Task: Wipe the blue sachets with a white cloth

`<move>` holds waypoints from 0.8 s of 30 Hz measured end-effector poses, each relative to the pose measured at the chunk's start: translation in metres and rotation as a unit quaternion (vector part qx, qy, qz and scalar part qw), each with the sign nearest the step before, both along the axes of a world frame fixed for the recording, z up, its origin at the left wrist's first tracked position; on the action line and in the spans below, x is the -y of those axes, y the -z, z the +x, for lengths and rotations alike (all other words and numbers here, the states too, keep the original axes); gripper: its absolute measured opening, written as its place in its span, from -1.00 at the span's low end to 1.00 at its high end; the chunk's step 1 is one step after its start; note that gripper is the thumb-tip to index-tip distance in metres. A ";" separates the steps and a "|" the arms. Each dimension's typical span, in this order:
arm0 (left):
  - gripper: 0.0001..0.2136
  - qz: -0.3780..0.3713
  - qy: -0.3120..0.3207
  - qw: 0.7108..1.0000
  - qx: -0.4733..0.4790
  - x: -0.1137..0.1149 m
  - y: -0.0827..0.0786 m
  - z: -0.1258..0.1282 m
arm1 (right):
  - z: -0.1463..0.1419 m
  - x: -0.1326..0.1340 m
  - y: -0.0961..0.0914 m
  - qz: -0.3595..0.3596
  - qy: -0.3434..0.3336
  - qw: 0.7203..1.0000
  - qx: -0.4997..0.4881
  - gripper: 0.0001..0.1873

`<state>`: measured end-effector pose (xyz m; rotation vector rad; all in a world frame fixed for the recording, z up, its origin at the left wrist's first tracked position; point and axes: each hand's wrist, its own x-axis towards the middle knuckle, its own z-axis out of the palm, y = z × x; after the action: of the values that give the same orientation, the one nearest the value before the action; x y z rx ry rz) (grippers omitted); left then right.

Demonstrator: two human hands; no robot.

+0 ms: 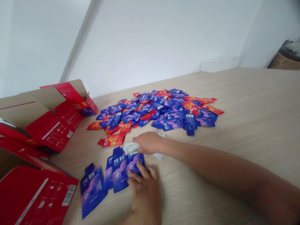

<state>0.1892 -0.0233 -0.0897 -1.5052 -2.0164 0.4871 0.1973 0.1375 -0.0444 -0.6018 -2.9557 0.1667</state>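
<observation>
My left hand [144, 182] is palm down at the lower middle, its bent fingers gripping a blue-purple pouch [134, 161] against the table. A crumpled white cloth or tissue [131, 148] is bunched in my right hand [148, 142], which reaches in from the right and touches that pouch's upper end. More of the cloth shows behind the right hand. Beside the held pouch, a second blue pouch [119, 173] and a third one [109, 175] overlap in a row. Farther left, another blue pouch [92, 190] lies flat, slightly turned.
A heap of blue and red pouches [150, 109] spreads across the table's middle, with one red pouch [113, 140] near its front. Open red cartons [53, 131] line the left side, one [35, 197] close to me. A white box [217, 64] stands by the back wall.
</observation>
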 end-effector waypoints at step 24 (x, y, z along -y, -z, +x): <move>-0.66 -0.013 0.020 0.999 -0.037 0.003 -0.006 -0.001 | 0.002 -0.006 -0.002 0.003 0.026 1.000 -0.009 -0.62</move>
<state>0.1885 -0.0259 -0.0834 -1.5177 -1.9275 0.5465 0.1992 0.1432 -0.0423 -0.6713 -2.9194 0.1571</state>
